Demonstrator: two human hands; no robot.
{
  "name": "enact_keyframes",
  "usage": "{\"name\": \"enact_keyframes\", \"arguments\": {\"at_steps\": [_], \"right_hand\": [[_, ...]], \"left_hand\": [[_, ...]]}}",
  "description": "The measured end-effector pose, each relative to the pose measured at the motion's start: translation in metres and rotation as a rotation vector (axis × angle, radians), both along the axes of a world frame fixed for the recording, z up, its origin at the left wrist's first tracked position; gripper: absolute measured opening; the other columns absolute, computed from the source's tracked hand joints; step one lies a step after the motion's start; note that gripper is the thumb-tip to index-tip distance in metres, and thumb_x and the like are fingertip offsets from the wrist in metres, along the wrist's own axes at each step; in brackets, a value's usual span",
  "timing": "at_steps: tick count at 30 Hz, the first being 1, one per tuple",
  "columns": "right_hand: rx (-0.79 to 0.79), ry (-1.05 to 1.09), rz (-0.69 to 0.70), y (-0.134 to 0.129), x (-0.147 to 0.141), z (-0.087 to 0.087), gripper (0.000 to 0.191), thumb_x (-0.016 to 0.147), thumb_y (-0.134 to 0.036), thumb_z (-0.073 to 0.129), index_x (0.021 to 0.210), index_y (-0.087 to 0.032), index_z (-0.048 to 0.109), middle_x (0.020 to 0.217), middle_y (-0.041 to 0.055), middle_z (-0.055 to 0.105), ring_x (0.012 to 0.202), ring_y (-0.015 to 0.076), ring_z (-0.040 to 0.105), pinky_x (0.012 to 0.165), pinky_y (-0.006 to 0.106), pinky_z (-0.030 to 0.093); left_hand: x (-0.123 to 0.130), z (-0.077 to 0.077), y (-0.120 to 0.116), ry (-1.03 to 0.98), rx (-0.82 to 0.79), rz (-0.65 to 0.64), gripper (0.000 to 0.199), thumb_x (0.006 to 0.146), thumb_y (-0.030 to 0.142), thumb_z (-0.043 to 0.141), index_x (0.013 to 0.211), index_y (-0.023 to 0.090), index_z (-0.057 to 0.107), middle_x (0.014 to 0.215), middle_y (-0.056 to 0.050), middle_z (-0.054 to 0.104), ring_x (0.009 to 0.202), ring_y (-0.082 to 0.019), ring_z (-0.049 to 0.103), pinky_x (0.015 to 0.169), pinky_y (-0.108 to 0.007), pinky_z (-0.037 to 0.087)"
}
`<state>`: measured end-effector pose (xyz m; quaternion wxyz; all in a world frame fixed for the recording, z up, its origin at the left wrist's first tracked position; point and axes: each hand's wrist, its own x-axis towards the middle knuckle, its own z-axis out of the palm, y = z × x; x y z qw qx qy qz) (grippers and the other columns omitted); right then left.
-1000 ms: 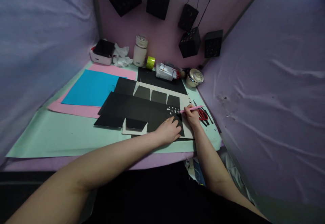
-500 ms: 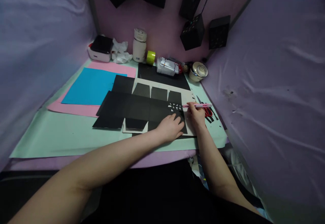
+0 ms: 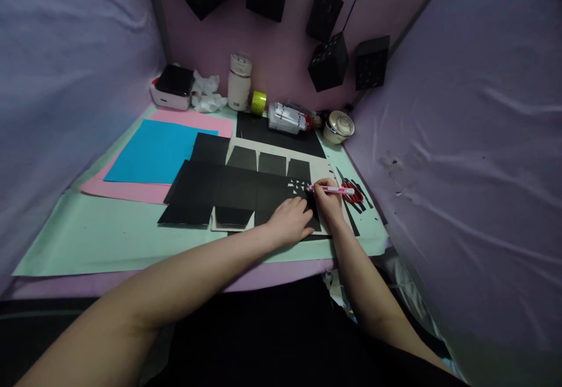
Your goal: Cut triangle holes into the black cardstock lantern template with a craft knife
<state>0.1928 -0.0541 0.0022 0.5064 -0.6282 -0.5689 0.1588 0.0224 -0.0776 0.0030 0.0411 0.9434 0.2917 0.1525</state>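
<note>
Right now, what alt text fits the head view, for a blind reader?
A person's left hand lies on tabbed black paper, while the right hand holds a pink pen-like tool beside small pale shapes. Red-handled scissors lie nearby; black boxes hang behind.

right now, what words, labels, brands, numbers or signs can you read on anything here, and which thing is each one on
No text can be read in this view.
White bottle: small dark mark near its base, too small to read.
White packet: coloured marks, too blurred to read.
Pink pen-like tool in the right hand: pale patches, too small to make out as lettering.
</note>
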Motion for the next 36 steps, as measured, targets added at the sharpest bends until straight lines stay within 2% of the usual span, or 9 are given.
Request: {"name": "enact_keyframes", "arguments": {"at_steps": [3, 7, 16, 25, 36], "right_hand": [[-0.058, 0.026, 0.011, -0.0053, 0.0020, 0.0007, 0.011, 0.078, -0.032, 0.058, 0.075, -0.021, 0.060, 0.068, -0.0023, 0.060, 0.064, 0.0153, 0.054, 0.064, 0.028, 0.042], [-0.026, -0.025, -0.021, -0.0085, 0.0049, -0.0021, 0.012, 0.078, -0.031, 0.058, 0.071, -0.021, 0.060, 0.069, -0.0018, 0.061, 0.068, 0.0159, 0.056, 0.066, 0.028, 0.043], [-0.013, -0.054, 0.060, -0.0075, 0.0035, -0.0047, 0.013, 0.081, -0.031, 0.056, 0.073, -0.021, 0.060, 0.067, -0.0021, 0.061, 0.064, 0.0154, 0.057, 0.064, 0.029, 0.044], [-0.050, -0.101, 0.046, -0.0082, 0.0017, -0.0023, 0.015, 0.082, -0.032, 0.056, 0.074, -0.021, 0.060, 0.069, -0.0013, 0.062, 0.066, 0.0156, 0.056, 0.066, 0.029, 0.045], [-0.018, -0.076, 0.072, -0.0076, 0.0011, -0.0038, 0.016, 0.082, -0.033, 0.056, 0.072, -0.021, 0.057, 0.068, -0.0020, 0.059, 0.066, 0.0151, 0.055, 0.064, 0.028, 0.042]], "left_hand": [[0.0000, -0.0017, -0.0003, -0.014, 0.004, 0.012, 0.042, 0.089, 0.049, 0.057, 0.114, 0.016, 0.064, 0.121, -0.014, 0.058, 0.121, -0.031, 0.048, 0.104, -0.045, 0.036], [-0.0002, -0.0035, -0.0007, -0.019, -0.014, 0.030, 0.044, 0.090, 0.052, 0.056, 0.117, 0.018, 0.064, 0.127, -0.014, 0.056, 0.130, -0.035, 0.041, 0.109, -0.050, 0.030], [-0.0004, 0.0008, -0.0005, 0.025, -0.014, 0.022, 0.045, 0.090, 0.051, 0.056, 0.119, 0.016, 0.063, 0.130, -0.016, 0.055, 0.130, -0.036, 0.043, 0.109, -0.050, 0.030], [-0.0007, 0.0027, -0.0009, 0.007, -0.040, 0.020, 0.044, 0.090, 0.048, 0.058, 0.117, 0.015, 0.064, 0.130, -0.017, 0.055, 0.129, -0.037, 0.043, 0.108, -0.050, 0.030], [0.0001, 0.0011, -0.0001, 0.011, -0.048, 0.018, 0.045, 0.090, 0.049, 0.056, 0.119, 0.015, 0.063, 0.132, -0.017, 0.053, 0.131, -0.037, 0.041, 0.110, -0.051, 0.029]]}}
